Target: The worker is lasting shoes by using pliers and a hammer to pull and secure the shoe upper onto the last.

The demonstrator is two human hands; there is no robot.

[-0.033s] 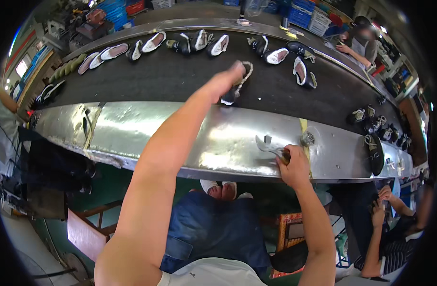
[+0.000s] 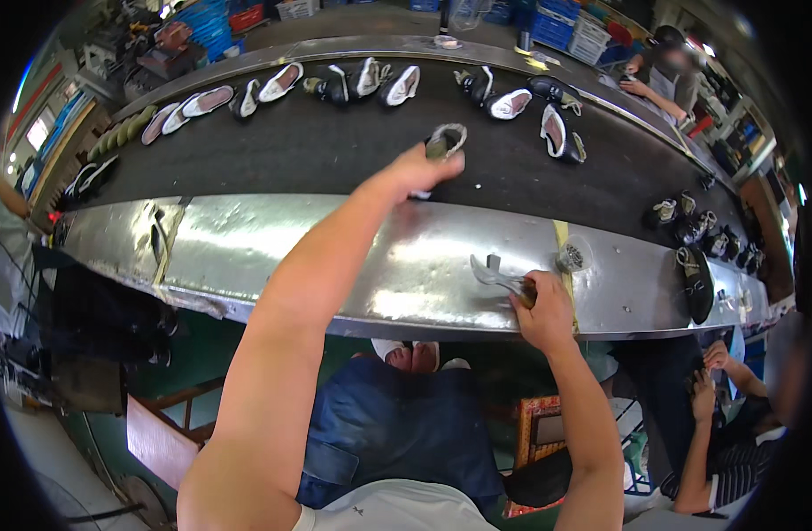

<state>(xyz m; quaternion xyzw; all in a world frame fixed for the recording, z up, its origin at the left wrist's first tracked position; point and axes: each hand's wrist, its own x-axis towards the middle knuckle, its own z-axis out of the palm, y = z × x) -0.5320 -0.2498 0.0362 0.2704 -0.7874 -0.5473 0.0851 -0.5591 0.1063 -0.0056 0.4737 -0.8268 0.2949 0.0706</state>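
Note:
My left hand (image 2: pixel 424 168) reaches out over the dark belt, its fingers closed round the side of a dark shoe (image 2: pixel 445 140). The shoe's pale, rope-like collar faces up and its green lining shows; my hand hides much of the rest. Over the near metal ledge, my right hand (image 2: pixel 548 311) grips a steel hand tool (image 2: pixel 502 276) by its brown handle. The tool has a curved, beak-like head, with a small dark block beside it; its exact kind is unclear. Right of that hand, a round metal cup of small bits (image 2: pixel 572 257) stands on the ledge.
Several black-and-white shoes (image 2: pixel 400 86) line the belt's far side. More dark shoes (image 2: pixel 692 232) sit at the right, one black shoe (image 2: pixel 695 285) on the metal ledge (image 2: pixel 264 232). Co-workers are at the far right (image 2: pixel 667 84) and near right (image 2: pixel 716 380).
The shoe in my left hand has turned, so more of its opening and green lining shows. My left hand has shifted slightly. My right hand and the tool stay nearly still.

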